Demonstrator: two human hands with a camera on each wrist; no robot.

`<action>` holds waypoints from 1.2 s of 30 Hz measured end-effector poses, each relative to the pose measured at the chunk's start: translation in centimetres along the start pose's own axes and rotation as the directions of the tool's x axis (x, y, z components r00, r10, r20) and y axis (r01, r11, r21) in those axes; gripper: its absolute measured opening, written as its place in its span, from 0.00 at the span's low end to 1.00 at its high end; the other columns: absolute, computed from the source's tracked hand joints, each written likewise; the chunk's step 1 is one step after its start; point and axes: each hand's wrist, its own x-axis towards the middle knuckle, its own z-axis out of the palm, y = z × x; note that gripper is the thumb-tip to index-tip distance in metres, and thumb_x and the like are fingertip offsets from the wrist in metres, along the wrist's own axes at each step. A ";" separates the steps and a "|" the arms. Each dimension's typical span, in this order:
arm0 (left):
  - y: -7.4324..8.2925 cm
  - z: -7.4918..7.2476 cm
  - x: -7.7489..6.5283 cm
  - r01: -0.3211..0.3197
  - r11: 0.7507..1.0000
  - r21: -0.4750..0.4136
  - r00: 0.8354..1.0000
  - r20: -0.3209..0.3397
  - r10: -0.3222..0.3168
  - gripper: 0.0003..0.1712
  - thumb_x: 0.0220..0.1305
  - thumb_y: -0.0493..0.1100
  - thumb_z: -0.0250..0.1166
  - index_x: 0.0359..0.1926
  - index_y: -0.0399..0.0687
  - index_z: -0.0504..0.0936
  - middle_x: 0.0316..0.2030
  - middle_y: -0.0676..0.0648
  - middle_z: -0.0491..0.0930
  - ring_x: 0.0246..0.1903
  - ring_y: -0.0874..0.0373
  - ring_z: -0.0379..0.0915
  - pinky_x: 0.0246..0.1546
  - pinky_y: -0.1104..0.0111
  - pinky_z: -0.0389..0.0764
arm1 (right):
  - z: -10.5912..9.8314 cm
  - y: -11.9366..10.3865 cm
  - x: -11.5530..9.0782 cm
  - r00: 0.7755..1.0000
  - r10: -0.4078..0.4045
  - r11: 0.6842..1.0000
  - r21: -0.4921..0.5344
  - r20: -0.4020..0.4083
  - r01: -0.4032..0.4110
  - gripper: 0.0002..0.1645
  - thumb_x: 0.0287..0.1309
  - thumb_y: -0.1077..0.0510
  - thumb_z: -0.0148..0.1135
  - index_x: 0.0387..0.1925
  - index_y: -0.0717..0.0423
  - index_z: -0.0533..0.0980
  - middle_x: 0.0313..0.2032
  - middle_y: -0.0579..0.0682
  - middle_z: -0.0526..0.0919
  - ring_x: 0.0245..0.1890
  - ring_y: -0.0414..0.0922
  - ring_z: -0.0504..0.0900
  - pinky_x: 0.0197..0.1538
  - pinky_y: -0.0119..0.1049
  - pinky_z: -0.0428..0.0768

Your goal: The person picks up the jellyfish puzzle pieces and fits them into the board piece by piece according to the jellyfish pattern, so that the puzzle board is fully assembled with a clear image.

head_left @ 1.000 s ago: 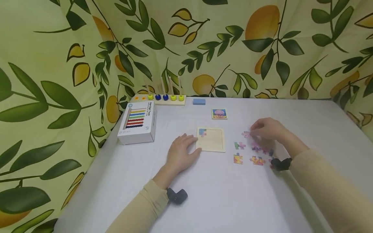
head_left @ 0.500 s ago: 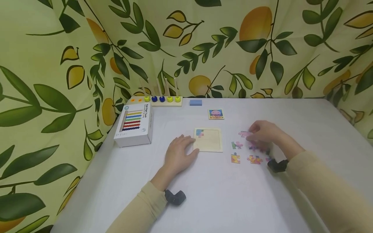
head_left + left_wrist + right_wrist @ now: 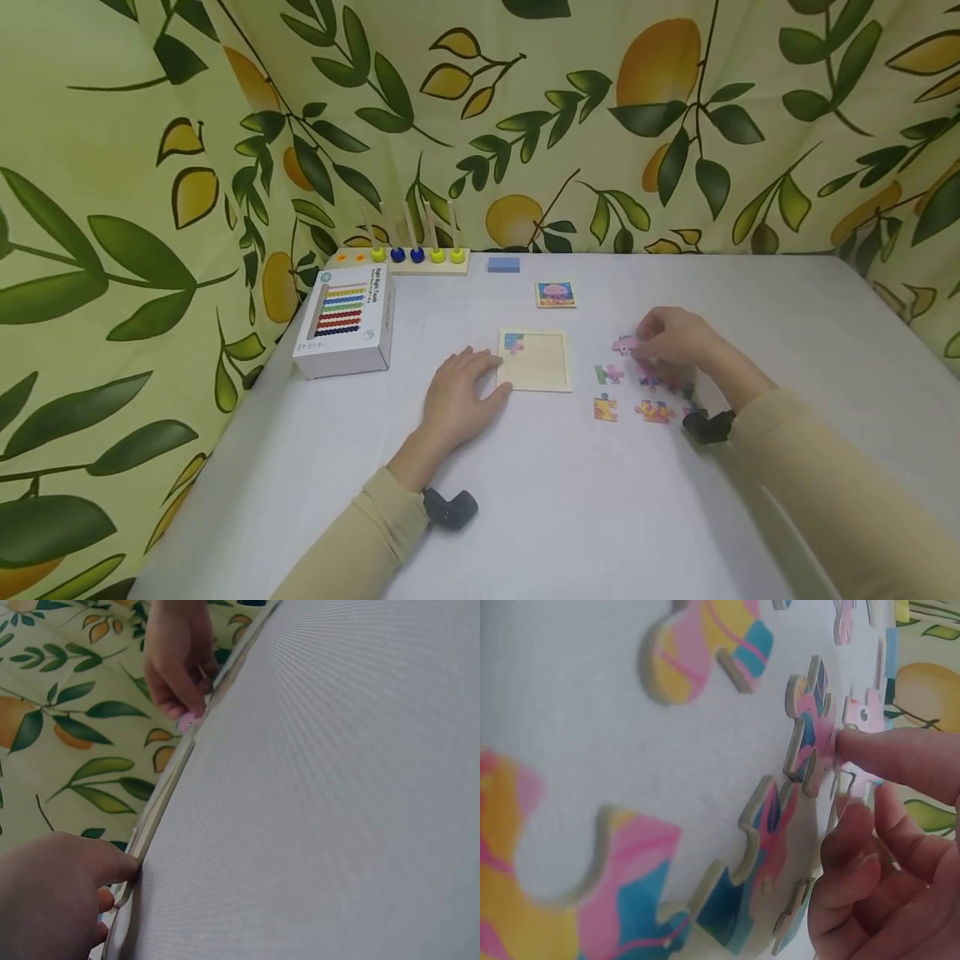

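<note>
one pink piece [image 3: 624, 345], right hand [image 3: 678, 337] pinching it, points leftward, long axis apparently sideways; left hand [image 3: 459, 395] spread.

Corner: curtained tabletop play nook; home vs. studio, can't tell.
Back + sides: leaf-and-fruit-print cream fabric curtain [image 3: 480, 125] hangs round you.
Below you: wht. cloth-look tbl [image 3: 570, 500].
Back left: pale-wood peg-and-bead counting toy [image 3: 429, 268], wht. cardboard abacus-pic box [image 3: 347, 323].
Mid-tbl: yr sq. pale-wood puzzle tray [image 3: 540, 368].

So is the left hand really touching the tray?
Touching. The left wrist view shows the left hand meeting the edge of the tray, with no gap at the thumb.
</note>
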 end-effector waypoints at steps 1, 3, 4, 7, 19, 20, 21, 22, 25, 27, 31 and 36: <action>0.0 0.0 0.0 0.000 1.000 0.002 1.000 0.001 0.000 0.25 0.67 0.55 0.66 0.61 0.51 0.82 0.65 0.47 0.78 0.73 0.47 0.61 0.77 0.55 0.54 | 0.0 0.0 0.0 1.000 -0.007 1.000 0.002 -0.004 0.007 0.24 0.61 0.52 0.69 0.50 0.63 0.72 0.48 0.63 0.78 0.46 0.59 0.75 0.47 0.52 0.79; -0.1 0.1 -0.2 0.002 1.000 0.001 1.000 0.007 -0.002 0.26 0.67 0.55 0.67 0.62 0.52 0.82 0.65 0.47 0.78 0.73 0.47 0.61 0.77 0.55 0.55 | 0.2 0.2 0.2 1.000 -0.016 1.000 0.009 0.005 0.016 0.24 0.61 0.51 0.70 0.50 0.63 0.72 0.47 0.63 0.78 0.46 0.58 0.75 0.47 0.52 0.79; -0.1 0.1 -0.2 0.004 1.000 0.002 1.000 0.010 -0.004 0.26 0.67 0.56 0.66 0.62 0.52 0.82 0.65 0.47 0.77 0.73 0.47 0.61 0.76 0.55 0.55 | 0.3 0.2 0.2 1.000 -0.022 1.000 0.011 0.009 0.022 0.24 0.61 0.51 0.70 0.50 0.62 0.72 0.47 0.62 0.78 0.46 0.58 0.75 0.46 0.51 0.78; -0.1 0.2 -0.4 0.002 1.000 0.002 1.000 0.010 -0.002 0.26 0.67 0.55 0.67 0.61 0.51 0.82 0.65 0.46 0.77 0.73 0.46 0.61 0.77 0.55 0.54 | 0.8 0.3 0.4 0.999 -0.051 0.999 0.015 0.014 0.051 0.24 0.61 0.51 0.70 0.50 0.61 0.72 0.47 0.61 0.79 0.46 0.57 0.76 0.47 0.50 0.79; -0.1 0.2 -0.2 0.000 1.000 0.006 1.000 -0.003 0.000 0.26 0.67 0.55 0.67 0.61 0.51 0.82 0.65 0.46 0.77 0.73 0.46 0.61 0.77 0.55 0.54 | 1.9 -1.5 0.9 0.993 -0.107 0.994 0.033 0.051 0.106 0.27 0.66 0.46 0.67 0.57 0.59 0.74 0.52 0.63 0.79 0.43 0.53 0.78 0.37 0.39 0.80; -0.1 0.1 -0.2 -0.002 1.000 0.006 1.000 -0.005 0.002 0.25 0.67 0.55 0.67 0.61 0.50 0.82 0.65 0.46 0.77 0.73 0.46 0.61 0.77 0.55 0.54 | 1.9 -1.6 1.0 0.991 -0.119 0.993 0.021 0.053 0.118 0.26 0.67 0.46 0.66 0.58 0.58 0.75 0.52 0.63 0.79 0.43 0.53 0.78 0.37 0.39 0.80; -0.1 0.1 -0.2 -0.004 1.000 0.007 1.000 -0.005 0.004 0.25 0.67 0.55 0.67 0.61 0.50 0.82 0.65 0.46 0.77 0.73 0.46 0.61 0.77 0.55 0.54 | 1.9 -1.7 1.1 0.990 -0.132 0.991 0.011 0.054 0.132 0.26 0.67 0.46 0.66 0.58 0.58 0.76 0.52 0.62 0.80 0.43 0.53 0.78 0.37 0.39 0.79; -0.1 0.1 -0.2 -0.003 1.000 0.010 1.000 -0.004 0.003 0.25 0.67 0.55 0.67 0.61 0.51 0.82 0.65 0.46 0.77 0.73 0.47 0.61 0.77 0.55 0.54 | 1.9 -1.9 1.1 0.988 -0.145 0.989 0.000 0.052 0.145 0.25 0.67 0.46 0.66 0.58 0.57 0.76 0.52 0.62 0.80 0.42 0.53 0.78 0.37 0.39 0.79; -0.1 0.1 -0.1 -0.006 1.000 0.016 1.000 0.000 0.006 0.25 0.67 0.55 0.67 0.61 0.51 0.82 0.65 0.47 0.77 0.73 0.47 0.61 0.77 0.55 0.54 | 2.2 -2.4 1.3 0.987 -0.146 0.989 -0.002 0.060 0.147 0.24 0.68 0.43 0.64 0.57 0.54 0.79 0.49 0.59 0.81 0.38 0.51 0.78 0.35 0.38 0.78; 0.0 0.0 -0.1 -0.007 1.000 0.020 1.000 0.002 0.007 0.25 0.67 0.55 0.67 0.61 0.51 0.82 0.65 0.47 0.77 0.73 0.47 0.61 0.77 0.55 0.54 | 2.4 -3.0 1.3 0.989 -0.127 0.992 0.023 0.074 0.125 0.26 0.68 0.40 0.64 0.58 0.51 0.80 0.47 0.58 0.82 0.35 0.50 0.79 0.30 0.38 0.78; 0.0 -0.2 -0.1 -0.007 1.000 0.026 1.000 -0.003 0.008 0.25 0.67 0.55 0.67 0.61 0.51 0.82 0.65 0.47 0.77 0.73 0.47 0.61 0.77 0.55 0.54 | 3.2 -4.0 1.5 0.990 -0.108 0.992 0.080 0.088 0.101 0.28 0.67 0.34 0.62 0.59 0.45 0.80 0.43 0.56 0.81 0.29 0.50 0.79 0.26 0.38 0.77; -0.1 -0.1 0.0 -0.009 1.000 0.030 1.000 -0.002 0.009 0.25 0.67 0.56 0.67 0.61 0.52 0.82 0.65 0.47 0.77 0.73 0.47 0.61 0.77 0.55 0.54 | 3.7 -4.8 1.7 0.991 -0.116 0.989 0.098 0.067 0.109 0.29 0.69 0.36 0.61 0.61 0.48 0.79 0.53 0.58 0.77 0.27 0.49 0.79 0.28 0.38 0.79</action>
